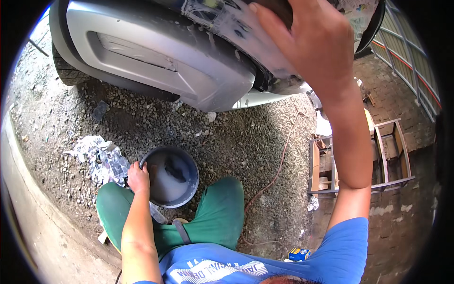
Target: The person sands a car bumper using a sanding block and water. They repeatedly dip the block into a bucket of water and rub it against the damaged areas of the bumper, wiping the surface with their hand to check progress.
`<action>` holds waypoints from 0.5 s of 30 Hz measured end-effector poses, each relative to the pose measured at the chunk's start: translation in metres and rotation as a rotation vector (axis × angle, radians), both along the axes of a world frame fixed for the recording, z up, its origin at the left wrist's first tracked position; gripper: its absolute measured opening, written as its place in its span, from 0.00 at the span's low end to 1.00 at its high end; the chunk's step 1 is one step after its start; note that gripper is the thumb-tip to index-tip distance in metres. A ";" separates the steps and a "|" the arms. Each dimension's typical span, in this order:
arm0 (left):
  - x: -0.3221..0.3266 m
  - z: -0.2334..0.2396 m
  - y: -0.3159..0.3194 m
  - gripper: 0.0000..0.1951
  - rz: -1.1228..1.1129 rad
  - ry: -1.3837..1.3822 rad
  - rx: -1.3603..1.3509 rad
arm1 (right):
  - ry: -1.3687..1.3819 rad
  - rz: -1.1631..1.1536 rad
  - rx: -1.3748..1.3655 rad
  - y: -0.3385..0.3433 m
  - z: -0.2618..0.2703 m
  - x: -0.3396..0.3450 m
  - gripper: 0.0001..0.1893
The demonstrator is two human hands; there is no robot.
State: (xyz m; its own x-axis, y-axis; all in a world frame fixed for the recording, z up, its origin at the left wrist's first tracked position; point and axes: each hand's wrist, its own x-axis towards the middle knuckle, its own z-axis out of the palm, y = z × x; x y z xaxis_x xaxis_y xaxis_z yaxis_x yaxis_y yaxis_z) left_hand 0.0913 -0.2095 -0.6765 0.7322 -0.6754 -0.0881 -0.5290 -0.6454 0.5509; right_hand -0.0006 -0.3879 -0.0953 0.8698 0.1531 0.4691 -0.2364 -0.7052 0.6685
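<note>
My left hand (139,177) grips the rim of a black bucket (196,177) standing on the gravel between my knees. Cloudy greyish water (161,188) fills part of it, and a dark, soft-looking piece (174,169) lies in the water. At the top of the view, my right hand (319,42) is raised against a car's body panel (244,42), which has pale, smeared, chalky patches. Something dark shows between its thumb and fingers; whether it is held or part of the car cannot be told. Below the panel curves a silver bumper (212,85) with a wet-looking surface.
Crumpled plastic and paper (101,156) lies left of the bucket. A thin reddish hose or cord (280,170) crosses the gravel. To the right are a frame with compartments (381,156) and a corrugated metal fence (404,60). A concrete edge (46,209) runs along the left.
</note>
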 end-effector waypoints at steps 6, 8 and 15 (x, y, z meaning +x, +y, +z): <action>0.005 0.008 0.001 0.18 0.028 0.016 0.003 | 0.043 0.029 -0.026 -0.016 -0.002 -0.041 0.30; 0.003 0.004 0.002 0.18 0.021 0.012 -0.019 | 0.009 -0.139 -0.028 -0.001 -0.001 -0.022 0.30; 0.009 0.013 0.001 0.21 0.010 0.101 0.107 | 0.068 0.032 -0.071 -0.015 -0.005 -0.038 0.30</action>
State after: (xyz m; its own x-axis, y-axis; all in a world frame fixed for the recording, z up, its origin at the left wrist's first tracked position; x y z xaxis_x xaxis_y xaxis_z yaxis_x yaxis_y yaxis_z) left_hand 0.1007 -0.2084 -0.6633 0.7226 -0.6510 -0.2323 -0.4680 -0.7081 0.5288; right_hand -0.0387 -0.4033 -0.1001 0.8932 0.2119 0.3966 -0.1673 -0.6621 0.7305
